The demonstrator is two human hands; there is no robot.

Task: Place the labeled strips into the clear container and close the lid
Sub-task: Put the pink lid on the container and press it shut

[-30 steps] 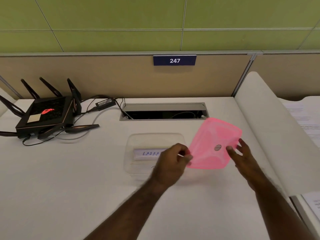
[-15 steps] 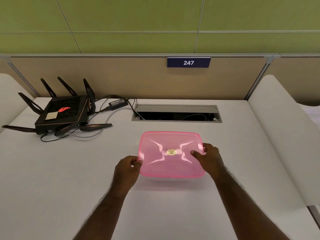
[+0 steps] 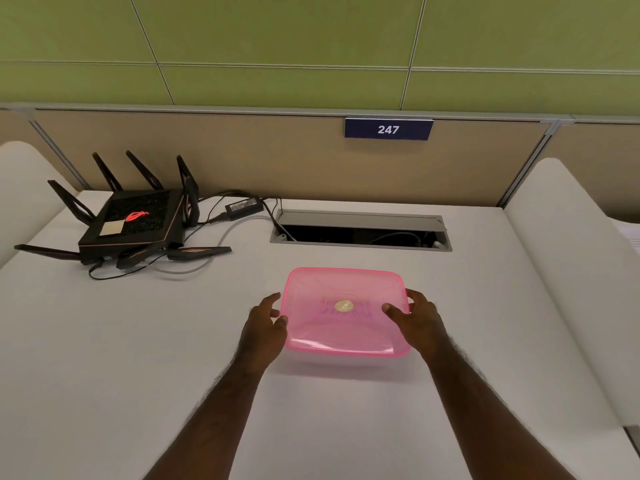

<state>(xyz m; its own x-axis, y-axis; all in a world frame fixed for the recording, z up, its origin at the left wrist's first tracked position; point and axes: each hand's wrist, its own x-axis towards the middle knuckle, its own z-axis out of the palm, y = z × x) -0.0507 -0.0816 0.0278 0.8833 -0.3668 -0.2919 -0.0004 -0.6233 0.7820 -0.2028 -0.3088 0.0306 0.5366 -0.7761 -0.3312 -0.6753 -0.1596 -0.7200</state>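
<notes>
A translucent pink lid (image 3: 343,327) with a small gold round sticker in its middle lies flat on top of the clear container (image 3: 346,360), whose pale wall shows just below the lid's front edge. Through the lid a labeled strip (image 3: 346,310) shows faintly as blurred writing. My left hand (image 3: 265,327) rests against the lid's left edge, thumb on the rim. On the lid's right edge sits my right hand (image 3: 414,317), with its thumb on top and its fingers down the side.
A black router (image 3: 131,225) with several antennas stands at the back left, its cables and power brick (image 3: 244,206) trailing right. An open cable slot (image 3: 360,230) is cut into the white desk behind the container. Padded white dividers rise at left and right.
A second ago my two hands held the pink lid tilted to the right of the open container. They brought it over and lowered it onto the container, where it now lies flat.
</notes>
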